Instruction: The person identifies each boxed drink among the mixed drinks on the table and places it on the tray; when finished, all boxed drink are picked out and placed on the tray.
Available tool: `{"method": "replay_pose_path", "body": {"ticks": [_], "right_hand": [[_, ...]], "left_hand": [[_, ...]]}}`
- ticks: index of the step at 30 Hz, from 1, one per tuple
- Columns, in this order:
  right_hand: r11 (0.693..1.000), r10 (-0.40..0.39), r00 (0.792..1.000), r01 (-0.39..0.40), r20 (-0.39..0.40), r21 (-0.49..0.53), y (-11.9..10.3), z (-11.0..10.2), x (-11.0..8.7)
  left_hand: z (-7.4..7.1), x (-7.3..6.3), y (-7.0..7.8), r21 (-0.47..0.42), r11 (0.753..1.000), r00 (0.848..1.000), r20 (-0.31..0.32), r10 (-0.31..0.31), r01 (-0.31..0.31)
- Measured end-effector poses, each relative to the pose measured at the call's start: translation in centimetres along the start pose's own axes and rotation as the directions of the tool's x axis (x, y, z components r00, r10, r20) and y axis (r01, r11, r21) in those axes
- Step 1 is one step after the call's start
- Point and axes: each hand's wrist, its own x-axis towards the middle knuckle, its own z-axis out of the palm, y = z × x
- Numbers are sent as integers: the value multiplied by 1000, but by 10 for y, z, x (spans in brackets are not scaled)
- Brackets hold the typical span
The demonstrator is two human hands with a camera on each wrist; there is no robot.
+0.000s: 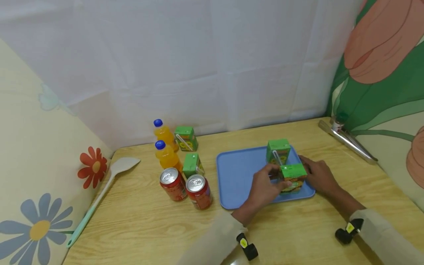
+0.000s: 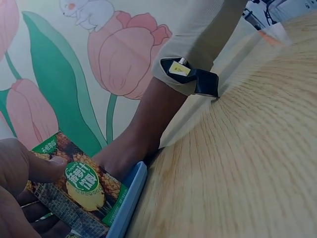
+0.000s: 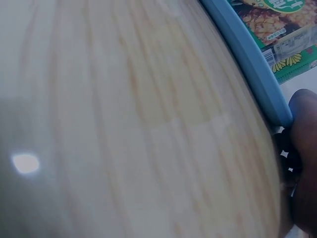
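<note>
Wood-grain tabletop: pineapple-juice carton was at the near-right corner of the blue tray.
Left hand pinched the carton, thumb on its front face; right hand was at the tray's right rim, closure indeterminable. Carton was likely light and squeezable, best held by its stiffer side edges.

The head view looks forward and down over the pale wood-grain bench. The left wrist view, low, tilted and close, faces past the small green-and-brown cardboard carton toward the beige right sleeve; the right wrist view mostly shows near bench. Both share the carton and blue plastic tray edge.
</note>
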Motion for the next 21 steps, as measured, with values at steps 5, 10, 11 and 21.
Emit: {"method": "replay_pose_path", "body": {"ticks": [5, 10, 11, 21], "right_hand": [[1000, 15, 1000, -16, 9, 4, 1, 0, -1], [1000, -5, 1000, 4, -14, -5, -1, 2, -3], [1000, -6, 1000, 5, -13, -6, -1, 2, -4], [999, 30, 999, -29, 37, -19, -2, -2, -2]], "left_hand": [[-1, -3, -1, 9, 1000, 1000, 16, 0, 0], [-7, -10, -5, 12, 1000, 999, 39, 25, -25], [-9, -11, -5, 4, 999, 999, 40, 35, -35], [-68, -18, 20, 64, 970, 962, -130, 240, -234]]}}
